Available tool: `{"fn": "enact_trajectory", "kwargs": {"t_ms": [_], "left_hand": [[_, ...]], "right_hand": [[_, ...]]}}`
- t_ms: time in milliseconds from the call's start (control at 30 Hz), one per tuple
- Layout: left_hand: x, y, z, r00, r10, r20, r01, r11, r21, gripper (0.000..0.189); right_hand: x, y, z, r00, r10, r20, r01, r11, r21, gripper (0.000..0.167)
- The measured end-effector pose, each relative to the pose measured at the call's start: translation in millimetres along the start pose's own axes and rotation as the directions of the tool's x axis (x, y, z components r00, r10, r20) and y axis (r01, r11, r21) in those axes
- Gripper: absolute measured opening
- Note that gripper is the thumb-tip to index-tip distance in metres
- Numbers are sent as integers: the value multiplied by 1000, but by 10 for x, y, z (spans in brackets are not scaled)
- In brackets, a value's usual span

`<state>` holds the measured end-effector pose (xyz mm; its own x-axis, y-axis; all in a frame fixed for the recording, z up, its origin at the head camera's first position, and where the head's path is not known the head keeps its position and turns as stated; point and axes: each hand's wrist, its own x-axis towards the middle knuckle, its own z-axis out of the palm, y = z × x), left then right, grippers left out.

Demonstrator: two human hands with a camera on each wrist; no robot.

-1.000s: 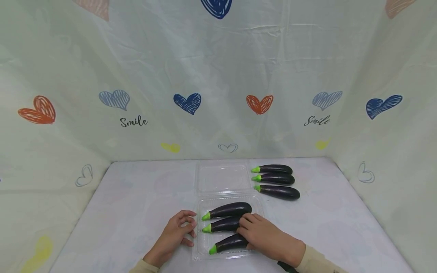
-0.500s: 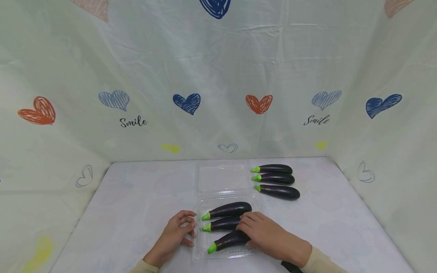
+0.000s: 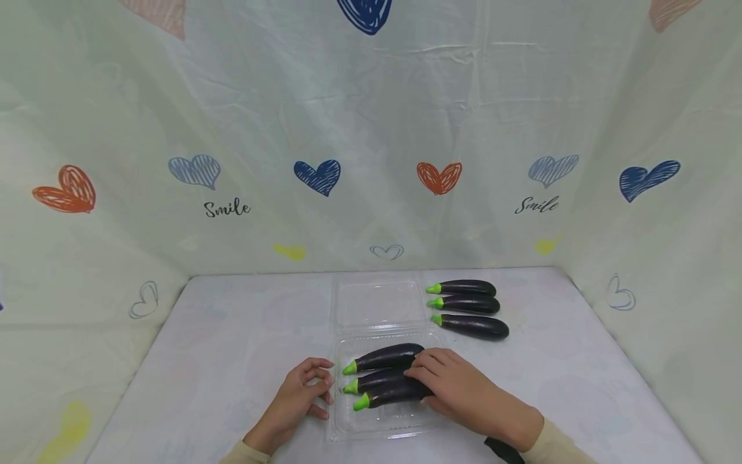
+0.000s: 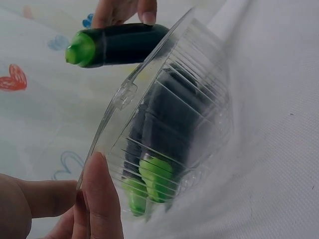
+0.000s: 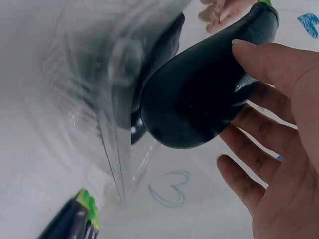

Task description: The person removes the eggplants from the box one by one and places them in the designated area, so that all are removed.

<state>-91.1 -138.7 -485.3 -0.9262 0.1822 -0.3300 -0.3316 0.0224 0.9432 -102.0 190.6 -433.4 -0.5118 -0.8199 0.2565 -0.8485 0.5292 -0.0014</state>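
A clear plastic clamshell container [image 3: 400, 425] lies unfolded on the table, its lid [image 3: 377, 303] toward the back. Two dark purple eggplants with green stem ends rest inside; the farther eggplant [image 3: 385, 356] is the plainer to see. My right hand [image 3: 469, 393] grips a third eggplant [image 5: 209, 84] by its thick end, thumb on one side and fingers on the other. In the left wrist view this held eggplant [image 4: 124, 46] hangs over the container's rim, above the others. My left hand [image 3: 298, 399] pinches the container's left rim, thumb and fingers [image 4: 102, 199] on either side.
Several more things share the table [image 3: 243, 341]: three eggplants lie in a row right of the lid, the nearest eggplant [image 3: 474, 326] a little apart. A pale cloth wall [image 3: 371, 219] with printed hearts rises behind and at both sides.
My right hand has moved the held eggplant away from me, from the container's near side up against the middle eggplant. The left hand stays in place.
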Motion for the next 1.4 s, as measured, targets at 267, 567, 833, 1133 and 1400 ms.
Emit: {"fn": "enact_trajectory", "kwargs": {"t_ms": [267, 567, 833, 1133, 1400], "left_hand": [[0, -11, 2, 1000, -2, -7, 2, 1000, 1, 39], [-14, 6, 5, 1000, -3, -6, 3, 1000, -7, 39], [-12, 10, -5, 1000, -6, -6, 6, 1000, -9, 40], [-4, 12, 8, 1000, -15, -15, 15, 1000, -4, 40], [6, 6, 13, 999, -27, -24, 27, 1000, 2, 40]], "right_hand": [[-70, 155, -80, 997, 36, -68, -43, 992, -116, 56], [-143, 273, -147, 992, 52, -118, -74, 980, -186, 60], [-249, 396, -177, 981, 71, -182, -103, 980, -172, 61], [-420, 533, -170, 972, 159, -172, -183, 974, -134, 57], [-538, 610, -184, 960, 246, -136, -258, 963, -78, 52]]}}
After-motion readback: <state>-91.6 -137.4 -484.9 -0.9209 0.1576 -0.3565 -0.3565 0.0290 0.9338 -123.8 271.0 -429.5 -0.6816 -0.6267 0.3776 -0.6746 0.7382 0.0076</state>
